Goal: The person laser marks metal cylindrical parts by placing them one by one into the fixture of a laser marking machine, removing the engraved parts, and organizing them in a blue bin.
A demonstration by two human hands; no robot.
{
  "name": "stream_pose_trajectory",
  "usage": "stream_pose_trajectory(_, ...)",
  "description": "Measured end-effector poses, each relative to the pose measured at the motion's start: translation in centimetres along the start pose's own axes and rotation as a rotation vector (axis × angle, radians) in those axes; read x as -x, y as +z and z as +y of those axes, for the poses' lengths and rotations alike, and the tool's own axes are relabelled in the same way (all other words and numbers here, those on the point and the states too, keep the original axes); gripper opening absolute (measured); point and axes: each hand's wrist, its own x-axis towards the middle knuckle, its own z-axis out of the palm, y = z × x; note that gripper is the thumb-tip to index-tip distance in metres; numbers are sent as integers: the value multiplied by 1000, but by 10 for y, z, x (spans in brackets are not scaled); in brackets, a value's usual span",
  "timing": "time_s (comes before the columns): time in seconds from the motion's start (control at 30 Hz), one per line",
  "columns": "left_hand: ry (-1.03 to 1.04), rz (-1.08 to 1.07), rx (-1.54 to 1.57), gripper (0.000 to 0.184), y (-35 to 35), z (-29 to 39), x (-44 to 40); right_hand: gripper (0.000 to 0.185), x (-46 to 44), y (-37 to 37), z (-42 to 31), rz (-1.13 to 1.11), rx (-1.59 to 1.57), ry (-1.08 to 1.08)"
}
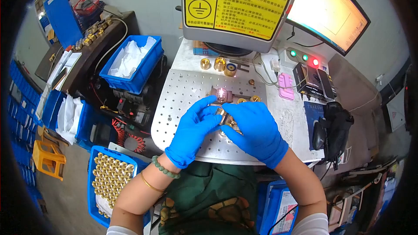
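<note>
Both hands wear blue gloves and meet over the perforated metal plate [174, 100]. My left hand [196, 126] has its fingers closed on a brass fitting [224, 116]. From the other side my right hand [254, 131] pinches the same fitting. Other brass pieces show partly beneath the right fingers. Just beyond the fingertips, a brightly lit part [222, 95] sits in a metal fixture [237, 97] under the machine head. Two brass rings [255, 99] lie right of the fixture, partly hidden by my right hand.
The machine head [235, 6] with a yellow warning label overhangs the plate. Brass fittings [220, 64] stand behind. A pink holder [285, 86], boxes and a monitor [333, 11] are right. Blue bins [133, 63] stand left, and a tray of brass parts [92, 191] is lower left.
</note>
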Motion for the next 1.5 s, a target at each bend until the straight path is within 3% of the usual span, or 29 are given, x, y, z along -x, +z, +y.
stream_pose_trajectory(0.2, 141, 32, -209, 50, -9, -23, -14, 25, 1, 14, 13, 40, 179, -57)
stream_pose_trajectory(0.33, 64, -6, -73, 51, -9, -14, -19, 29, 0, 12, 30, -77, 141, 50)
stream_pose_trajectory(0.4, 198, -19, -300, 51, -23, -18, -29, 36, -4, 2, 42, -198, -151, 279)
stream_pose_trajectory(0.43, 196, -19, -301, 51, -28, -17, -32, 36, -3, 1, 48, -198, -152, 280)
stream_pose_trajectory(0.5, 325, 19, -610, 54, -35, -10, -39, 41, -1, 2, 61, -170, -155, 334)
stream_pose_trajectory(0.57, 333, 22, -679, 57, -41, -6, -47, 40, 2, 9, 72, -158, -131, 317)
stream_pose_trajectory(0.67, 627, -40, -1127, 70, -53, -15, -68, 39, 1, 14, 77, -172, -62, 311)
stream_pose_trajectory(0.87, 662, -115, -1313, 79, -51, -27, -97, 38, -3, 18, 80, -177, 40, 264)
stream_pose_trajectory(0.97, 673, -134, -1302, 79, -46, -27, -102, 38, -3, 21, 83, -187, 63, 263)
stream_pose_trajectory(1.03, 693, -159, -1330, 70, -50, -26, -104, 39, -6, 21, 82, -213, 88, 285)
stream_pose_trajectory(1.07, 723, -154, -1312, 57, -52, -26, -104, 39, -5, 26, 85, -192, 109, 251)
stream_pose_trajectory(1.1, 722, -152, -1312, 57, -56, -25, -101, 39, -6, 30, 86, -170, 128, 218)
stream_pose_trajectory(1.17, 722, -52, -1201, 44, -61, -24, -89, 38, -11, 34, 81, -159, 104, 253)
stream_pose_trajectory(1.2, 416, -44, -850, 40, -60, -22, -81, 37, -15, 36, 78, -146, 82, 289)
stream_pose_trajectory(1.23, 415, -43, -853, 40, -64, -22, -74, 37, -18, 38, 76, -144, 79, 288)
stream_pose_trajectory(1.3, 251, 18, -575, 35, -74, -19, -57, 34, -23, 43, 75, -215, 27, 325)
stream_pose_trajectory(1.43, 170, -5, -465, 30, -82, -15, -22, 32, -22, 55, 76, -184, 50, 282)
stream_pose_trajectory(1.5, 250, -10, -589, 28, -84, -23, -10, 36, -23, 50, 76, -302, 73, 314)
